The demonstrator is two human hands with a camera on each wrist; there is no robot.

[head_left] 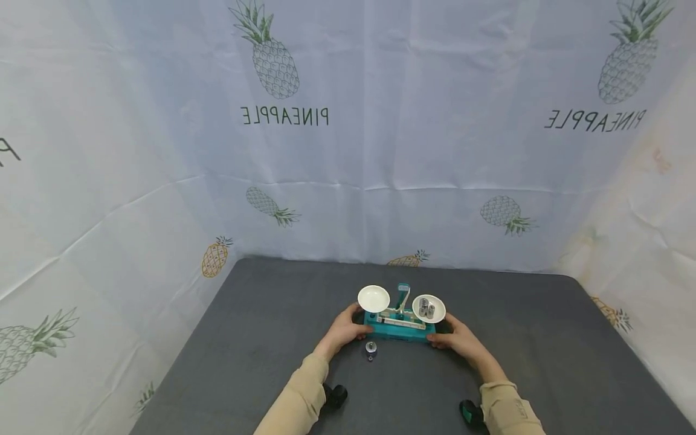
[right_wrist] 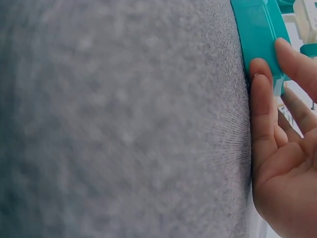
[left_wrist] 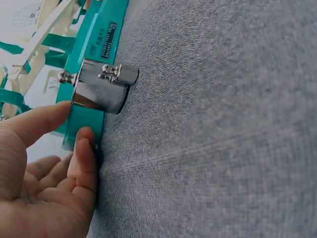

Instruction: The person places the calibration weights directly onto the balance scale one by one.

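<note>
A teal balance scale stands on the grey table, gripped at its two ends. My left hand holds its left end, thumb and fingers around the base corner in the left wrist view. At the opposite end, my right hand grips the teal base the same way. The left white pan carries nothing; several metal weights sit in the right pan. Close in front of the base, near my left thumb, stand a larger metal weight and a smaller one.
The grey cloth-covered table reaches back to a white curtain printed with pineapples, which also hangs at both sides. Dark wrist devices sit below both sleeves.
</note>
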